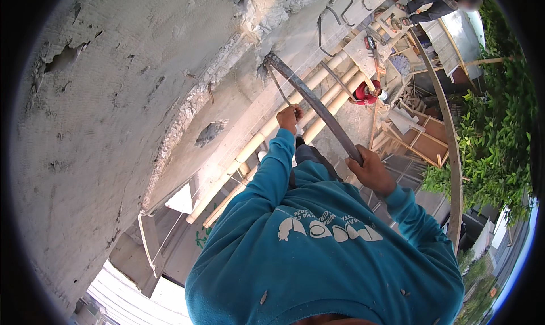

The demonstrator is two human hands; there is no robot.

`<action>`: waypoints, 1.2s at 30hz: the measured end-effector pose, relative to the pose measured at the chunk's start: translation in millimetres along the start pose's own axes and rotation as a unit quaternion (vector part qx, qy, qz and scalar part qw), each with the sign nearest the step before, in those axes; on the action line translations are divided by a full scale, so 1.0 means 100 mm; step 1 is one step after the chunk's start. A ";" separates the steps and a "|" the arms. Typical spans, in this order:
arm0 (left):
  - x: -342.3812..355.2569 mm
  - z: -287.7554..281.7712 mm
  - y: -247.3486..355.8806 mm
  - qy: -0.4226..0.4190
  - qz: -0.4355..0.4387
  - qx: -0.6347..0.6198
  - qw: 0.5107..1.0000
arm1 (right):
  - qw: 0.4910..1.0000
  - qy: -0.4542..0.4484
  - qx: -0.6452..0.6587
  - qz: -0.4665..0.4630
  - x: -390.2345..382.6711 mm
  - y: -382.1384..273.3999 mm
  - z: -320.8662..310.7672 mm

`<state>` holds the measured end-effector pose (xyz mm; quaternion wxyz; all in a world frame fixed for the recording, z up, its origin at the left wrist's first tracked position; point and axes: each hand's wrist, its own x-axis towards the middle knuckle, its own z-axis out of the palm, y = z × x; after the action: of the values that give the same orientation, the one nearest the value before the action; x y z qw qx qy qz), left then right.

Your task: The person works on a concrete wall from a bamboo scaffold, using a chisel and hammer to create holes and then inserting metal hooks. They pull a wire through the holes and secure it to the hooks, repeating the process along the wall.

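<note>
My right hand (pixel 372 170) is wrapped round the lower end of a long dark metal bar (pixel 315 103). The bar's far end reaches the rough concrete wall (pixel 142 69), at a broken patch. Beside the bar, a thin metal rod (pixel 278 85) runs from that same patch to my left hand (pixel 289 118), whose fingers are closed on its near end. Whether bar and rod are joined at the wall, I cannot tell. A ridge of crumbled concrete (pixel 187 103) crosses the wall to the left of my hands.
Bamboo poles (pixel 255 145) run along the wall under my arms. Bent rods (pixel 321 32) stick out further along. Far below are a person in red (pixel 365 92) and wooden frames (pixel 423 135). Another person (pixel 434 0) is at top right. A long curved strip (pixel 448 126) passes on the right.
</note>
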<state>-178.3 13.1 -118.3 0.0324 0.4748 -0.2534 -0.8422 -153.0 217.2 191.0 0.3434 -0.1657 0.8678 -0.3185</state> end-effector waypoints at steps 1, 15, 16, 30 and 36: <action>0.02 0.00 -0.01 0.005 0.000 0.005 1.000 | 0.999 0.011 -0.029 -0.016 -0.01 -0.02 -0.01; 0.03 0.02 0.05 -0.024 0.001 0.036 0.999 | 0.991 -0.082 0.015 0.102 0.19 -0.20 -0.12; 0.05 0.00 0.02 -0.028 0.006 0.033 0.999 | 0.994 -0.062 0.007 0.091 0.25 -0.05 0.01; 0.06 -0.19 0.07 -0.032 0.051 0.090 0.994 | 0.995 0.044 0.056 0.073 0.66 0.70 0.83; 0.14 -0.23 0.08 -0.008 0.050 0.135 0.990 | 0.995 0.066 0.050 0.063 0.84 0.96 1.01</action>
<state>-168.7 -6.9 -134.9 0.0083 0.4546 -0.3883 -0.8016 -148.3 201.5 29.8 0.3129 -0.0721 0.8803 -0.3493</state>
